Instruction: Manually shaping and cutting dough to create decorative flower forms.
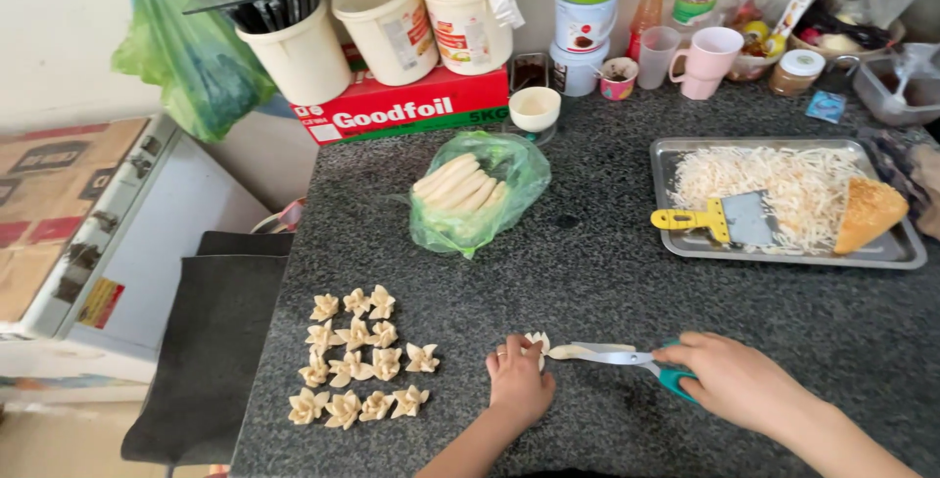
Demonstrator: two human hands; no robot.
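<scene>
- The left hand [519, 380] is resting on the dark speckled granite worktop [607, 262], its fingers [509, 353] pinching a small pale flower-shaped piece of dough [538, 344] that is showing just above the fingertips.
- The right hand [729, 375] is gripping the teal-handled steel scissors [627, 358], fingers closed around the handles; the blades are lying roughly level across the worktop, pointing left, with their tips touching the dough piece.
- The scissors' long axis is running straight from the right hand to the left, so the dough is sitting between the two hands, nearer the left one.
- To the left, well apart, a cluster of finished pale dough flowers [357, 360] is lying in loose rows near the worktop's left edge.
- Farther back, a green plastic bag of dough sticks [470, 194] and a metal tray of shredded pale strips [783, 194] with a yellow-handled scraper [720, 220] are sitting clear of the hands.
- Bare worktop is lying open between the hands and those things.
</scene>
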